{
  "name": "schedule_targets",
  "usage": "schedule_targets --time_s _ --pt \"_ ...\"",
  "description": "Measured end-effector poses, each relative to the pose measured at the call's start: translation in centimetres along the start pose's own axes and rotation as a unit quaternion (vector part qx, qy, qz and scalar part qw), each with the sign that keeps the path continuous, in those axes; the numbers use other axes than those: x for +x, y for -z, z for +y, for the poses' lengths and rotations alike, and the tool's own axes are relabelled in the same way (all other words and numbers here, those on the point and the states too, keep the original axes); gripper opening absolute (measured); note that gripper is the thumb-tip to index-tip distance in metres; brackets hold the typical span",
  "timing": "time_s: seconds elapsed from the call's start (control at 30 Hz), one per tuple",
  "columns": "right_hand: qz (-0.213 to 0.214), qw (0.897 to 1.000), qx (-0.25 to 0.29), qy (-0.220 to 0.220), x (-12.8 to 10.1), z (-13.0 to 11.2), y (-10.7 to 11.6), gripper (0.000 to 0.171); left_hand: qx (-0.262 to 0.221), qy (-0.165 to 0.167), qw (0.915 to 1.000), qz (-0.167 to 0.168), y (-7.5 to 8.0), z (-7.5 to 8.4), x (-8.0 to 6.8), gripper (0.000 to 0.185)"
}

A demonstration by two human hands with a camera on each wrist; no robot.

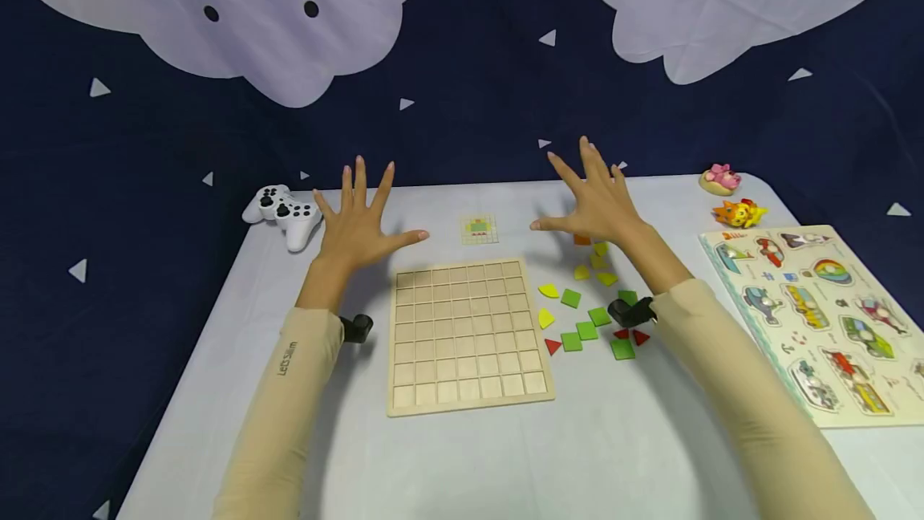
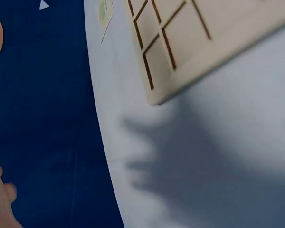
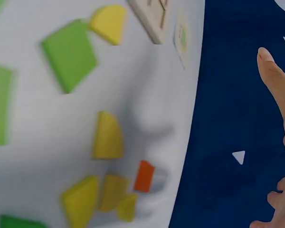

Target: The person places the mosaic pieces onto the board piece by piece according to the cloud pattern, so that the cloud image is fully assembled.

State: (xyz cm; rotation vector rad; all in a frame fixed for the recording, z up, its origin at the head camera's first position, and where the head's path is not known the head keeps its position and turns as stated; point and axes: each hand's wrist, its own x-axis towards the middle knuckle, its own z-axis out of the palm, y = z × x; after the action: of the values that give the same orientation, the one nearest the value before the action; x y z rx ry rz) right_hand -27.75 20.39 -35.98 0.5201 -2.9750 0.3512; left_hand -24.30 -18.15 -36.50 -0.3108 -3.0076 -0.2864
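My left hand (image 1: 357, 227) hovers over the table beyond the upper left corner of a wooden grid board (image 1: 469, 335), fingers spread and holding nothing. Across from it my right hand (image 1: 599, 199) is raised with its fingers splayed, also bare. Below the right hand lie small coloured pieces: green squares (image 1: 587, 331), yellow quarter-rounds (image 1: 549, 291), red triangles (image 1: 553, 346) and an orange piece (image 3: 144, 176). Between the hands, past the board's far edge, is a small pattern card (image 1: 480, 229). The left wrist view shows the board's corner (image 2: 156, 97) and the hand's shadow.
A white game controller (image 1: 284, 213) sits at the back left. At the right lies a picture puzzle board (image 1: 830, 319), with an orange and yellow figurine (image 1: 739, 213) and a pink figurine (image 1: 720, 179) behind it. A dark blue cloth (image 1: 476, 119) hangs behind the table.
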Motion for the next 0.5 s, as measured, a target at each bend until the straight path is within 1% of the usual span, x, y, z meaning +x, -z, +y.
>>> schedule_targets --time_s 0.13,0.37,0.43,0.5 --pt "0.013 1.0 0.018 0.006 -1.6 0.8 -0.5 0.112 -0.041 -0.021 0.9989 0.01 0.1 -0.7 -1.5 0.113" --pt "0.0 0.999 0.039 0.002 -3.7 2.0 -0.9 0.103 -0.058 -0.071 0.994 0.06 -0.5 -1.8 -4.0 0.11" --pt "-0.003 0.999 0.038 0.003 -4.0 2.3 -1.0 0.099 -0.065 -0.082 0.9922 0.067 -0.8 -2.0 -4.7 0.109" --pt "-0.006 0.999 0.036 0.005 -4.4 2.6 -1.0 0.095 -0.076 -0.089 0.9909 0.066 -1.1 -2.1 -5.3 0.109"
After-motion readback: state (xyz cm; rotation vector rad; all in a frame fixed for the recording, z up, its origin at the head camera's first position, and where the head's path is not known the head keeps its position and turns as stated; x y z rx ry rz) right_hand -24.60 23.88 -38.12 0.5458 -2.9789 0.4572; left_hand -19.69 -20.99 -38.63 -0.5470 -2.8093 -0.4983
